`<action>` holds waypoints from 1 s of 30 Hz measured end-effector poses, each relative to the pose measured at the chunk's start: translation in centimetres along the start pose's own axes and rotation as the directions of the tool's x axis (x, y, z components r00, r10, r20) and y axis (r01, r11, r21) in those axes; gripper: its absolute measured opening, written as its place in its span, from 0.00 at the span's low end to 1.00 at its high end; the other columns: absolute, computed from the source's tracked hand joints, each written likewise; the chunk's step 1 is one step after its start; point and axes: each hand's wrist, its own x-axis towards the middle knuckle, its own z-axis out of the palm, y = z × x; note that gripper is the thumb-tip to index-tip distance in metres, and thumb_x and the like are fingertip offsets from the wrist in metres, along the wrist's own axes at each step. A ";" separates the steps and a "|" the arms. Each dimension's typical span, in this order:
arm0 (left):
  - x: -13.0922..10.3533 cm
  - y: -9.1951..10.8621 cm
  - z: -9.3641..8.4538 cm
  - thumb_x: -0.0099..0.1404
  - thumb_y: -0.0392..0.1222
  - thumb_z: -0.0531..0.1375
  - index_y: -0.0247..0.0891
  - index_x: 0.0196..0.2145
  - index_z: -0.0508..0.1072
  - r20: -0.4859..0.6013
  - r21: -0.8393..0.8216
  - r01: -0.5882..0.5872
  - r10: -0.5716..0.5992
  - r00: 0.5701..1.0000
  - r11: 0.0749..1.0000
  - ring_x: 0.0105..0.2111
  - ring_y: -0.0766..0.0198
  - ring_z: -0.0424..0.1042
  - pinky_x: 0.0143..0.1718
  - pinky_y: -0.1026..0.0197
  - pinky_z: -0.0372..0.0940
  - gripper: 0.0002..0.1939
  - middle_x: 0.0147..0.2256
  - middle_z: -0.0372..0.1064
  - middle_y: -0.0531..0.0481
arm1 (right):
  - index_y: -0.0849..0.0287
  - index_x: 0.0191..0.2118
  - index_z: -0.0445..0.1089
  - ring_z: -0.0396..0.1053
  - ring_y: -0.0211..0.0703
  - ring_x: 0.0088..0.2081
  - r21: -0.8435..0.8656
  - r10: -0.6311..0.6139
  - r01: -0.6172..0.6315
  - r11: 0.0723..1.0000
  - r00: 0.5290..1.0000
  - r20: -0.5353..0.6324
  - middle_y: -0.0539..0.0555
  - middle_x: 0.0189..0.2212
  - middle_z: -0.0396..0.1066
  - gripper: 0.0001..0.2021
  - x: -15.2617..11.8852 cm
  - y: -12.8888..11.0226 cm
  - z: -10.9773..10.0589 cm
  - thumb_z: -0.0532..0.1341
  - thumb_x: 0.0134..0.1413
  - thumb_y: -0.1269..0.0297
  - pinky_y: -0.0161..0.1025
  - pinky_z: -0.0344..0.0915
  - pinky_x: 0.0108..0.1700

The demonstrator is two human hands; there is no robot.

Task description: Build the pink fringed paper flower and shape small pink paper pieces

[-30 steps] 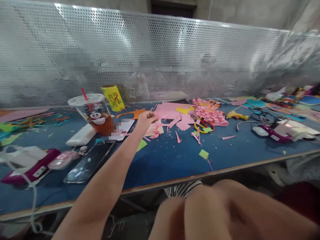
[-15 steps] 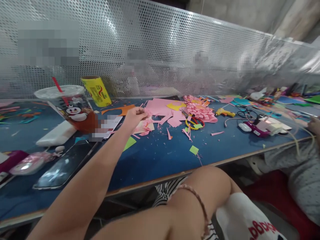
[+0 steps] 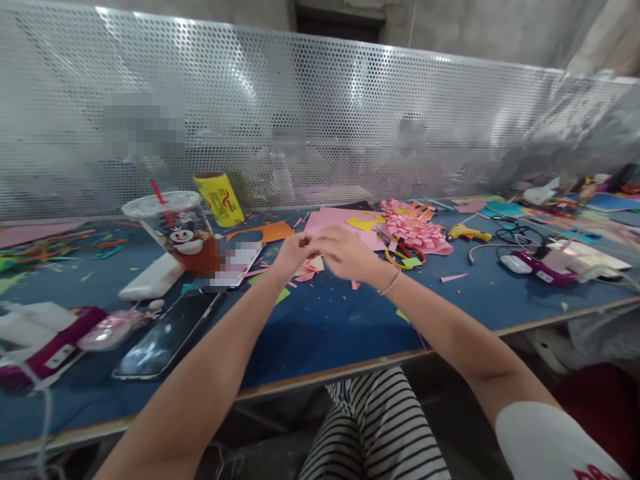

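Over the table's middle, my left hand [image 3: 293,253] and my right hand [image 3: 343,252] meet at the fingertips. The fingers of both hands are closed in a pinch; whatever lies between them is too small or hidden to name. Small pink paper pieces [image 3: 309,268] show just below the fingertips. Behind my right hand lies pink sheet paper [image 3: 327,219] with a yellow cut piece [image 3: 365,223] on it. Scissors with red and yellow handles [image 3: 400,256] rest to the right, beside a frilled pink paper piece [image 3: 417,230].
On the left are a drink cup [image 3: 183,233], a yellow roll [image 3: 220,200], a white box [image 3: 153,277] and a dark phone [image 3: 163,340]. A yellow glue gun [image 3: 470,233] and purple power strip [image 3: 547,270] lie right. A perforated metal screen [image 3: 330,87] stands behind.
My right arm has swung up from the lap side, bringing my right hand over the table to my left fingertips. The view has turned slightly left.
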 end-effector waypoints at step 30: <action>-1.0 -1.0 2.1 0.44 0.30 0.66 0.33 0.24 0.68 0.151 -0.398 0.198 -0.149 0.977 0.896 0.28 0.71 0.70 0.36 0.63 0.64 0.10 0.26 0.70 0.50 | 0.57 0.31 0.72 0.69 0.41 0.35 0.330 0.534 -0.448 0.831 0.809 -0.245 0.52 0.31 0.73 0.06 -3.3 6.2 1.8 0.59 0.47 0.64 0.42 0.66 0.41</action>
